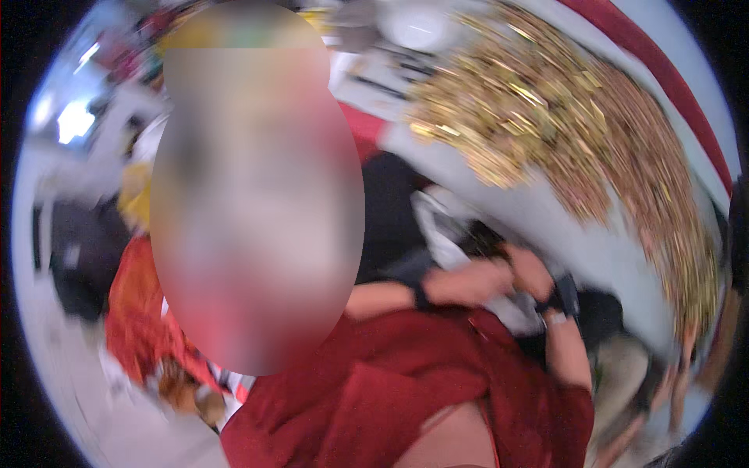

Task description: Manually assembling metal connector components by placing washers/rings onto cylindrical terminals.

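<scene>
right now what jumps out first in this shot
A glittering heap of gold and copper bits fills the upper right, spread over a pale surface. Below it, at centre right, the left hand and right hand meet over something pale and black, blurred by motion.

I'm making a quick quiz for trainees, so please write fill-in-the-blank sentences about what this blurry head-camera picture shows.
1. The left hand and right hand are held ____ together.
2. The heap of small metal pieces is ____ in colour.
3. Both wrists wear a ____ band.
4. The dark red garment fills the picture's ____ edge.

Missing words: close; gold; black; lower
</scene>
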`<state>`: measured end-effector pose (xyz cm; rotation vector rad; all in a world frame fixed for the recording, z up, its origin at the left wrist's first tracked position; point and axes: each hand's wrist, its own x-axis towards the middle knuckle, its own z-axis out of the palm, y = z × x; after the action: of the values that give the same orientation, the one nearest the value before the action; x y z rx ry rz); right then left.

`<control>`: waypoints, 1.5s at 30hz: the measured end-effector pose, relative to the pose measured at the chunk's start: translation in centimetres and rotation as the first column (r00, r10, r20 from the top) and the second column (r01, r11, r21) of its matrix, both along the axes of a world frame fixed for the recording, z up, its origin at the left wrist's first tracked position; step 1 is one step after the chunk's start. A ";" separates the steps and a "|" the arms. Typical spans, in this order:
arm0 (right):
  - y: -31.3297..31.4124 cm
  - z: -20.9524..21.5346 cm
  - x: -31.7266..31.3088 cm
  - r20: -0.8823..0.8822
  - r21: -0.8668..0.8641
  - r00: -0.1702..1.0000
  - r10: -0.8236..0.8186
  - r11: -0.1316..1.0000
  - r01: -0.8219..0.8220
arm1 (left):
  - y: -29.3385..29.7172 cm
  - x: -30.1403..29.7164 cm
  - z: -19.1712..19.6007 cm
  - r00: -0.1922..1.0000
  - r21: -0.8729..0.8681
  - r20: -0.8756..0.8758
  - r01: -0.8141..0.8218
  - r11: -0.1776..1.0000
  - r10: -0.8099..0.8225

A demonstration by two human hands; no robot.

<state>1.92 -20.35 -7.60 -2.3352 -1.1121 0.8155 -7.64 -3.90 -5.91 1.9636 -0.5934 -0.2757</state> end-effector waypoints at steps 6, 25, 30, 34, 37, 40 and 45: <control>0.6 7.1 -7.1 -0.364 -0.258 0.928 -0.075 0.966 -0.023 | 6.5 0.9 9.2 0.686 -0.061 -0.571 -0.584 0.809 0.452; 0.2 6.6 -5.8 0.076 -0.080 0.937 -0.341 0.935 0.346 | 7.3 8.2 10.8 0.595 -0.306 -0.655 -0.772 0.557 0.465; 2.7 9.1 -1.0 0.123 0.393 0.766 -0.631 0.740 0.546 | 8.5 12.1 10.2 0.707 -0.496 -0.543 -0.706 0.506 0.454; 7.0 10.6 2.8 0.181 0.582 0.704 -0.687 0.652 0.486 | 9.4 13.1 9.9 0.673 -0.491 -0.560 -0.740 0.460 0.484; 9.9 9.7 5.0 0.290 0.598 0.699 -0.653 0.694 0.400 | 10.0 12.7 8.8 0.603 -0.478 -0.655 -0.798 0.368 0.456; 12.0 8.4 6.2 0.542 0.537 0.578 -0.609 0.781 0.319 | 10.1 12.3 8.4 0.606 -0.496 -0.676 -0.795 0.349 0.419; 12.0 7.4 6.5 0.650 0.383 0.542 -0.532 0.846 0.371 | 9.2 11.8 8.9 0.638 -0.507 -0.655 -0.769 0.391 0.405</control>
<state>8.42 -8.35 -0.23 -2.6330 -0.6961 -0.5004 4.14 5.28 2.99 1.0749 0.3455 0.0364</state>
